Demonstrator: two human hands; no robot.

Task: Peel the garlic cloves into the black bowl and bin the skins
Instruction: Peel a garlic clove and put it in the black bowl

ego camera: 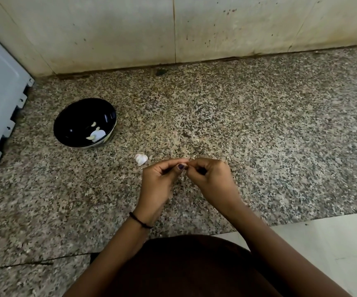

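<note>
My left hand (160, 174) and my right hand (212, 174) are both curled tight just below the middle of the frame. Their fingertips meet on a small pale garlic clove (189, 160), pinched between them above the speckled grey granite table (259, 125). My fingers cover nearly all of the clove, so I think I see only a sliver of it, and I cannot tell how much skin is off.

The worst risk, as I judge it, is the pinch itself. A half-bared clove is slick, and if I pull hard at the skin it could shoot out of my fingertips, skid over the stone, or drop past the table's edge at the bottom of the frame. Loose skins are the next worry, because thin pale flakes on this mottled surface would be hard to spot and gather. I see no bin anywhere in the frame, so they would have to be carried out of view. A scrap of skin clinging to the clove could also end up in the bowl.

The round glossy black bowl (74, 116) sits well apart from my hands, up and to the left, with a few peeled pale cloves (91, 137) in it. A tossed clove could miss it at that distance. A white unpeeled garlic piece (141, 159) lies on the table just left of my left hand, near the knuckles but apart from them.
</note>
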